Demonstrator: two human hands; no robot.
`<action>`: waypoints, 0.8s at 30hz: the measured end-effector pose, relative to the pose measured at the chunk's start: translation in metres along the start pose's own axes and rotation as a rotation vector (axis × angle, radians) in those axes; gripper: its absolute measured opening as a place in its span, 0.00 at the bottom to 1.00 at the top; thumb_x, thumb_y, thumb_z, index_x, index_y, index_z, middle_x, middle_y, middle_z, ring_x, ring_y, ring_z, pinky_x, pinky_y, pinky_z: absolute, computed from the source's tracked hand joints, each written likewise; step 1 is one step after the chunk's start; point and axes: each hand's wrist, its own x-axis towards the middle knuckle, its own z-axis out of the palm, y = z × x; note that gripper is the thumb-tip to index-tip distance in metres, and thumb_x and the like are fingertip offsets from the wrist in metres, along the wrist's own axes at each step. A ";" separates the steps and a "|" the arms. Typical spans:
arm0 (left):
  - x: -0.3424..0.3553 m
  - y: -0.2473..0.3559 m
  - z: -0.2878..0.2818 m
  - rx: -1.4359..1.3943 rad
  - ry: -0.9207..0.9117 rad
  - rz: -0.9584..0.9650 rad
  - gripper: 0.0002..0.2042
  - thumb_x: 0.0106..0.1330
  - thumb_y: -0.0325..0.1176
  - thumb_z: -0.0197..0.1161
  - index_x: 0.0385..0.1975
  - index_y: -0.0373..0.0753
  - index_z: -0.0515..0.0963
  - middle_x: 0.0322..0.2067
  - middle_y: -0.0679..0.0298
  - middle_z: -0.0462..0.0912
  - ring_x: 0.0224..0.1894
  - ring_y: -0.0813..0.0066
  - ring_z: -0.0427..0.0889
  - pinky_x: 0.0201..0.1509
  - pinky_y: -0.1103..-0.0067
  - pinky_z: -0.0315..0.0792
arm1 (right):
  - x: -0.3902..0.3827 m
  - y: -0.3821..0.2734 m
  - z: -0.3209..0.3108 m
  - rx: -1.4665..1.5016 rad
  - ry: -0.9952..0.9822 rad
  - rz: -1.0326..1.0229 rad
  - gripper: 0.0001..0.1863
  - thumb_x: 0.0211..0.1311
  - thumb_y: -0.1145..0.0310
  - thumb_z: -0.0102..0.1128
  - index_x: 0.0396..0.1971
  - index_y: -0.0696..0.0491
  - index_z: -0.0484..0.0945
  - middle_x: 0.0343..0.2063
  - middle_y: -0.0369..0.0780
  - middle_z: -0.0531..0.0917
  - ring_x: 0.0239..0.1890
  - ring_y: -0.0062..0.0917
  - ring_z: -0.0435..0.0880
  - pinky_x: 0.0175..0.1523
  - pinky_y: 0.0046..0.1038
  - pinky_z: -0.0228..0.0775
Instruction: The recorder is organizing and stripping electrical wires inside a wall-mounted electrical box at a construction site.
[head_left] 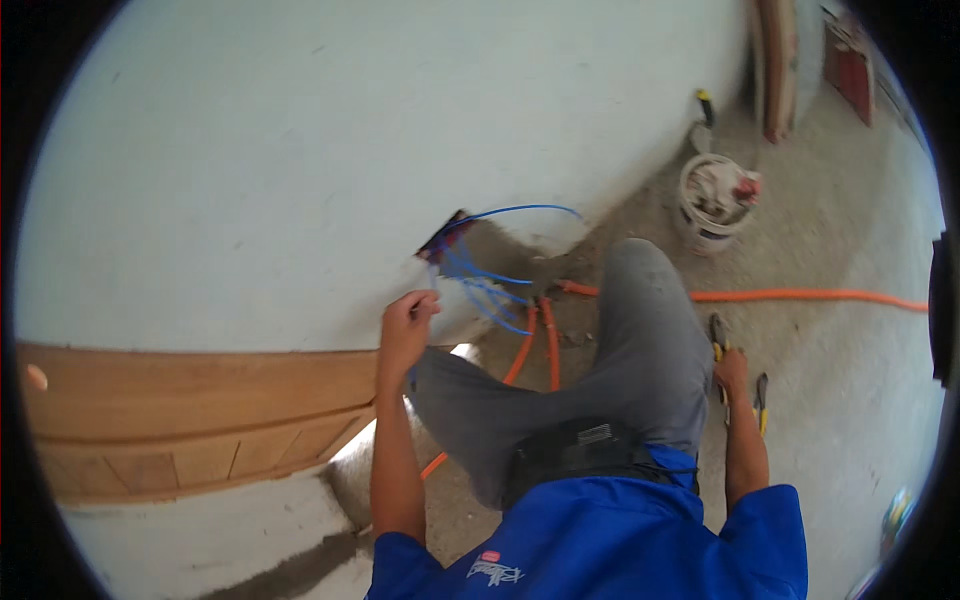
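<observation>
The left hand is raised close to the pale wall, just below a dark, ragged-edged opening, its thumb and fingertips drawn together in a narrow pinch near a pale strip under that opening (blur hides the fingertips, so I cannot tell whether they have hold of it). Several blue wires come out of the opening and bend to the right; the topmost arches apart from the rest, while the others droop in a loose bunch over the floor. The right hand is low beside the right knee, its fingers curled round a black-and-yellow hand tool; a second black-and-yellow tool lies just to the right of that forearm. Orange corrugated tubes run near the foot of the wall, one stretching right beyond the leg in grey trousers, two others coming down toward the crotch from below the wires. Farther off, a white bucket holds a pale, lumpy load with a red patch, and a trowel with a yellow-and-black handle is just behind it. On the left, a brown wooden panel adjoins the wall's lower edge.
</observation>
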 end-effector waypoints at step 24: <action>0.007 0.029 -0.021 0.203 0.056 -0.031 0.11 0.65 0.35 0.60 0.38 0.34 0.82 0.22 0.63 0.82 0.19 0.82 0.75 0.24 0.83 0.70 | -0.191 -0.369 -0.124 1.108 -0.727 -0.916 0.28 0.47 0.76 0.56 0.54 0.60 0.71 0.57 0.49 0.67 0.60 0.43 0.68 0.64 0.37 0.60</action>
